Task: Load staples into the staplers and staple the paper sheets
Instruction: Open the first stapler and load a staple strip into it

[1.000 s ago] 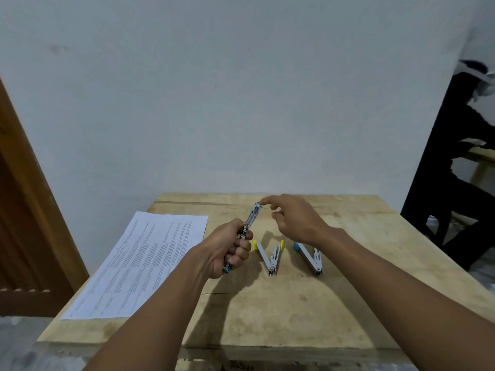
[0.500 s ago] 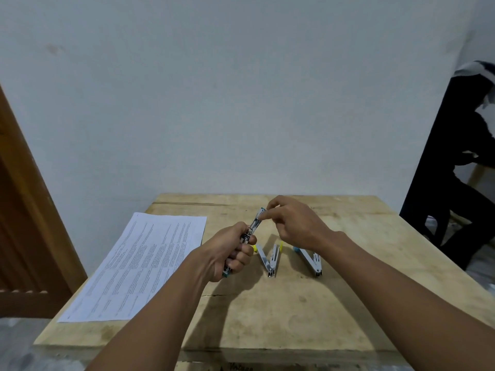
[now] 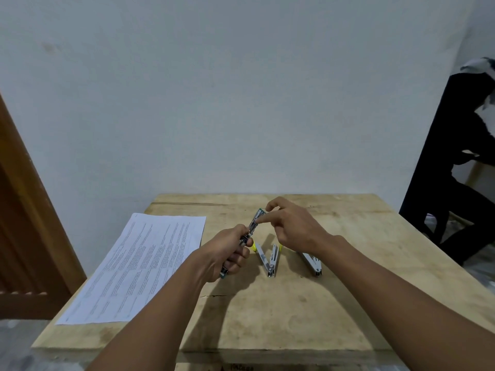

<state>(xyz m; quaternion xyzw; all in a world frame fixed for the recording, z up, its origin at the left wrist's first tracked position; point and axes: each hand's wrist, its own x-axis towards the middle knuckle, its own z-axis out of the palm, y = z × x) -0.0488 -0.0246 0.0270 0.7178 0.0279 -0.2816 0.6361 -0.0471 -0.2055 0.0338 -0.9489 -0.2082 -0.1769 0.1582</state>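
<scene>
One rough plywood desk (image 3: 294,317), pale and stained. One stack of printed paper sheets (image 3: 139,263) lies flat at its left. Three slim metal staplers: two rest hinged open mid-desk, the yellow-tipped stapler (image 3: 269,261) in a V and the far stapler (image 3: 312,261) (half hidden). The left hand (image 3: 225,253) is clamped round the raised stapler (image 3: 254,222). The right hand (image 3: 294,231) fingers pinch its top end, where a second ago one fingertip touched.

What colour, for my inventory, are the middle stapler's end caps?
Yellow, on the middle stapler; head view.
</scene>
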